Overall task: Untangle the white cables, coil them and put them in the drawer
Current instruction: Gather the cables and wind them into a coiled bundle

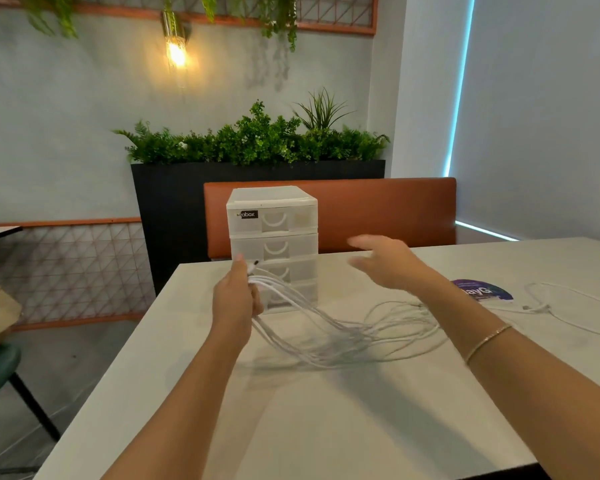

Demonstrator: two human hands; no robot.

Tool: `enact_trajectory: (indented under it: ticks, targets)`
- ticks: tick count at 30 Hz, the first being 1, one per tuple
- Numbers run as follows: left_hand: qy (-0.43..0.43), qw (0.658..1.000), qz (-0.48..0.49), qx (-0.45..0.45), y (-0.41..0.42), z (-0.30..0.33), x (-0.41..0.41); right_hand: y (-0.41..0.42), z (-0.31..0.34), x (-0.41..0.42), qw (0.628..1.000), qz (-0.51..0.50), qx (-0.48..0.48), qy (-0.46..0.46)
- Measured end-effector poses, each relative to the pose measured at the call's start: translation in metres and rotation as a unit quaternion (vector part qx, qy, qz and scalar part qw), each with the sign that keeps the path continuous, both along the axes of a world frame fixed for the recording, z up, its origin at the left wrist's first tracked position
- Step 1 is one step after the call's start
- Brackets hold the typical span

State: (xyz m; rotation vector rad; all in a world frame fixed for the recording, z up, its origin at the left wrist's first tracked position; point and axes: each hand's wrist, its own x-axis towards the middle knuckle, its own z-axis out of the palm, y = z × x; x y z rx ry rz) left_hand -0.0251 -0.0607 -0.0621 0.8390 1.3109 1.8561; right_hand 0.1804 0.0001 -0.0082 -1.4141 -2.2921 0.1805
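Fingers of the left hand are curled round a gathered bunch of the white cables, with one plug end poking up past the thumb, just in front of the drawer unit. That grip looks like an anchor: by pinning one end of the strands together, the hand lets the rest trail free so the tangle can be worked loose. From the fist the strands sag down onto the table and fan out in loose overlapping loops to the right of the drawer unit, blurred enough that I cannot count them or see where they cross.

Right of the drawer unit, the right hand is in the air with its fingers spread and straight, holding nothing; it is motion-blurred, and seems poised to reach down into the loops. A separate white cable lies well to the right of the drawer unit on the same table, beside a round purple sticker.

All four drawers of the drawer unit appear closed, so nothing is stowed yet; untangling looks to be the step in hand, with coiling not yet begun.
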Motion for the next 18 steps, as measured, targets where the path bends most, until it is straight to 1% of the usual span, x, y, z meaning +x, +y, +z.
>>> enact_trajectory:
  ticks: [2,4,5,7,10,12,13,15,18]
  targets:
    - [0.078,0.997,0.002,0.0,-0.002,0.011,0.015,-0.035,0.023,-0.044,0.989,0.097,-0.029,0.107]
    - [0.145,0.989,0.001,0.014,-0.005,0.023,0.029,-0.053,0.03,-0.074,0.975,0.126,-0.066,0.174]
    - [0.19,0.982,0.013,0.023,-0.005,0.028,0.034,-0.054,0.029,-0.083,0.971,0.117,-0.074,0.195]
    - [0.267,0.962,0.042,0.048,-0.006,0.037,0.041,-0.05,0.025,-0.092,0.971,0.065,-0.073,0.217]
    - [0.327,0.94,0.065,0.068,-0.006,0.048,0.047,-0.04,0.023,-0.091,0.971,-0.007,-0.074,0.227]
    - [0.365,0.926,0.069,0.067,-0.003,0.052,0.049,-0.033,0.026,-0.085,0.974,-0.029,-0.064,0.213]
    - [0.369,0.925,0.06,0.063,-0.001,0.053,0.05,-0.031,0.029,-0.081,0.98,-0.033,-0.038,0.192]
    - [0.35,0.935,0.018,0.059,0.005,0.055,0.053,-0.029,0.037,-0.072,0.99,-0.032,0.04,0.129]
    - [0.286,0.952,-0.088,0.058,0.007,0.06,0.061,-0.028,0.053,-0.052,0.988,-0.02,0.148,0.036]
